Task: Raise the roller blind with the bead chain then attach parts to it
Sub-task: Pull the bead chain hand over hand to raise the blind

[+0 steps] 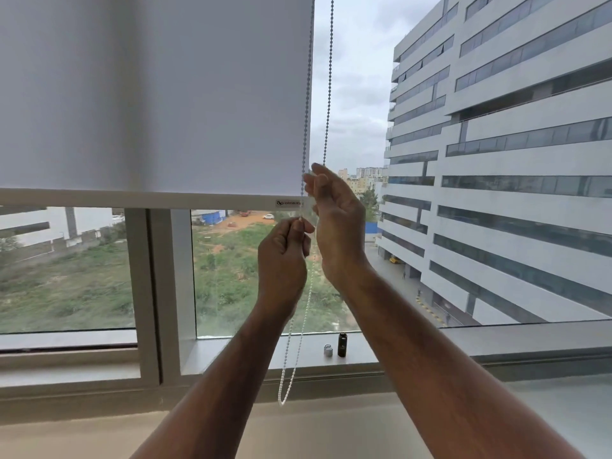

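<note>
At the right edge of the roller blind (155, 94), the left hand (283, 256) is closed into a loose fist, thumb and forefinger pinching one strand of the bead chain (326, 127) just below the blind's bottom rail (132, 198). The right hand (337, 223) sits just beside it and higher, fingers loosely spread and curled, fingertips near the second strand (contact cannot be confirmed). The chain is a loop of small round beads, hanging slack past the window sill (414, 342). The blind fabric is smooth, matte and pale grey, covering the upper part of the window. On the sill stand a small grey ribbed part (328, 350) and a black cylindrical part (342, 344), close together.
</note>
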A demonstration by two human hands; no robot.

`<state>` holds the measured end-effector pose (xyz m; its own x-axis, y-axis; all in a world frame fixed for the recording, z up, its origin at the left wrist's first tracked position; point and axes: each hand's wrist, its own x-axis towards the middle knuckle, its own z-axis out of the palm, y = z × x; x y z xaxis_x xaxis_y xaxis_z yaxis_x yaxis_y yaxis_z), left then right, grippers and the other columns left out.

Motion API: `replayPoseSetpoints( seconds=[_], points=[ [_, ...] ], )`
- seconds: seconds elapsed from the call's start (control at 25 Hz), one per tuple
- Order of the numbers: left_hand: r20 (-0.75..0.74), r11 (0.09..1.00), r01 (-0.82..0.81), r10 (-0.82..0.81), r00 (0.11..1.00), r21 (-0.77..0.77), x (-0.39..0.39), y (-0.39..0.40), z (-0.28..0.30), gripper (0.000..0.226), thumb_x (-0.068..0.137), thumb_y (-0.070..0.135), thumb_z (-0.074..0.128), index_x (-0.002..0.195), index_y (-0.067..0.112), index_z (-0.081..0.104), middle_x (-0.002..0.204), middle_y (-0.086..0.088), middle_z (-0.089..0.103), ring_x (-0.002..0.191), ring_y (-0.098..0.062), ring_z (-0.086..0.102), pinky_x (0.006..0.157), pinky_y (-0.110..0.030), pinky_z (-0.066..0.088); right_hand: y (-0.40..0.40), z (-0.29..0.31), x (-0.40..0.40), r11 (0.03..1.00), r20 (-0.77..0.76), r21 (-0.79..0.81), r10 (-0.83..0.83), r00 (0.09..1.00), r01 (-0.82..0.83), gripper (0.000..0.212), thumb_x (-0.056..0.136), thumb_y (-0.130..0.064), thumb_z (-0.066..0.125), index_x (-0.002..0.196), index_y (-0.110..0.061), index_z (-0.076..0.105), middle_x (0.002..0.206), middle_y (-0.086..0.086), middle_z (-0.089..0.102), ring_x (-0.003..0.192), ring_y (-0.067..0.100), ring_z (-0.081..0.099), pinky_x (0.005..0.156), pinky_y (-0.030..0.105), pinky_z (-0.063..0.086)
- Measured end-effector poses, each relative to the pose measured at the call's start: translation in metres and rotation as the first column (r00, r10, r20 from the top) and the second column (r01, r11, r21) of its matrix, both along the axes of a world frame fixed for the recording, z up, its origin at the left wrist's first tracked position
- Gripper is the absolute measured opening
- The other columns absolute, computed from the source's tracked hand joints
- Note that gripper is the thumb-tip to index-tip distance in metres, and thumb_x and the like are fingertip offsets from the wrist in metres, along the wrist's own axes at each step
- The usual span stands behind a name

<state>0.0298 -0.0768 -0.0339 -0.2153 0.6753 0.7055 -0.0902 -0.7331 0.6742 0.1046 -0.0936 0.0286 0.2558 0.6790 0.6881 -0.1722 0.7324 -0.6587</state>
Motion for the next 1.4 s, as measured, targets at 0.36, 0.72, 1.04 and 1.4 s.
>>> replayPoseSetpoints(
  seconds=[0.36, 0.72, 1.04, 1.4],
  points=[
    [-0.024, 0.998, 0.056, -0.057, 0.998, -0.041, 0.008, -0.006, -0.044, 0.032, 0.107, 0.02, 0.048, 0.083, 0.024, 0.069, 0.056, 0.011, 0.047, 0.046, -0.002, 0.035, 0.048, -0.021, 0.029, 0.01, 0.048, -0.013, 0.999, -0.047, -0.043, -0.002, 0.999, 0.0, 0.021, 0.102, -0.013, 0.06, 0.117, -0.005, 0.073, 0.067, -0.001, 0.061, 0.052, 0.006, 0.054, 0.048, 0.021, 0.045],
    [0.084, 0.957, 0.207, -0.193, 0.978, -0.203, -0.002, 0.002, -0.039, 0.035, 0.11, 0.015, 0.044, 0.093, 0.012, 0.074, 0.079, -0.01, 0.071, 0.07, -0.016, 0.065, 0.061, -0.028, 0.056, 0.005, 0.014, -0.014, 0.995, 0.031, 0.007, -0.101, 0.994, 0.101, 0.023, 0.104, -0.009, 0.054, 0.094, -0.009, 0.075, 0.057, -0.011, 0.046, 0.05, 0.003, 0.036, 0.047, 0.018, 0.032],
    [0.168, 0.984, 0.171, -0.159, 0.973, -0.058, -0.006, 0.003, 0.065, 0.03, 0.11, 0.016, 0.044, 0.109, 0.008, 0.073, 0.096, -0.011, 0.076, 0.082, -0.014, 0.075, 0.071, -0.03, 0.06, -0.006, -0.039, -0.012, 0.99, 0.07, -0.044, -0.127, 0.989, 0.13, 0.026, 0.105, -0.014, 0.055, 0.088, -0.013, 0.076, 0.056, -0.014, 0.051, 0.052, 0.001, 0.041, 0.05, 0.019, 0.035],
    [0.131, 0.978, 0.203, -0.208, 0.969, 0.047, 0.011, -0.004, 0.155, 0.026, 0.109, 0.012, 0.046, 0.116, 0.002, 0.069, 0.086, -0.006, 0.072, 0.062, -0.011, 0.064, 0.055, -0.022, 0.054, -0.012, -0.077, -0.007, 0.99, 0.11, -0.087, -0.105, 0.988, 0.115, 0.024, 0.104, -0.004, 0.054, 0.091, -0.007, 0.074, 0.061, -0.004, 0.048, 0.058, 0.007, 0.041, 0.057, 0.023, 0.037]
  ],
)
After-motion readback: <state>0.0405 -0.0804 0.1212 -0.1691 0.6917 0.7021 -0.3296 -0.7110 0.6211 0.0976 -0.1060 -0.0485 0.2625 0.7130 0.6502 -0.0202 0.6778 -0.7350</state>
